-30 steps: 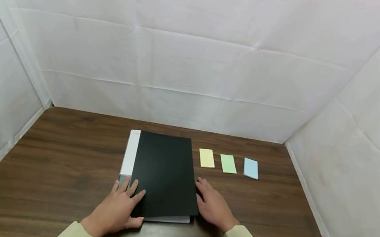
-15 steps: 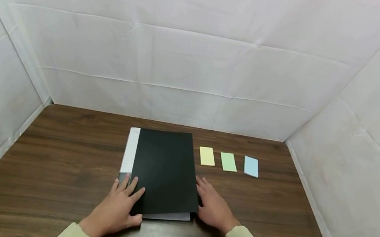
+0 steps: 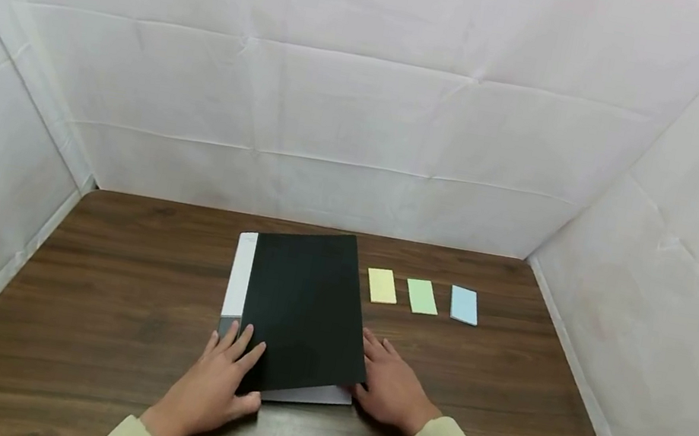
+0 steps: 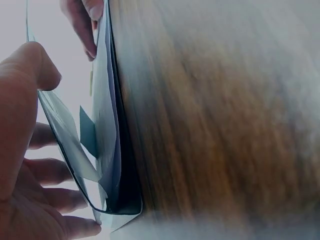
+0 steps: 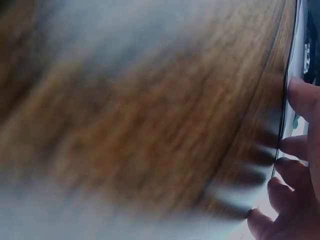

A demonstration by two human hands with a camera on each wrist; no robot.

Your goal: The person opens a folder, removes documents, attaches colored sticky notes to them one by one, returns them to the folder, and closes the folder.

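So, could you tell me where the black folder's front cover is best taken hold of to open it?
Probably at its free right edge, near the front corner, coming from the right. The black folder is hinged along the white spine on the left, and the cover already stands slightly off the pages there. The right hand has its fingertips at that edge; the left hand rests flat near the spine and can steady it.

black folder [image 3: 302, 310], yellow [image 3: 382, 286], green [image 3: 422, 296], blue notes [image 3: 464, 305]
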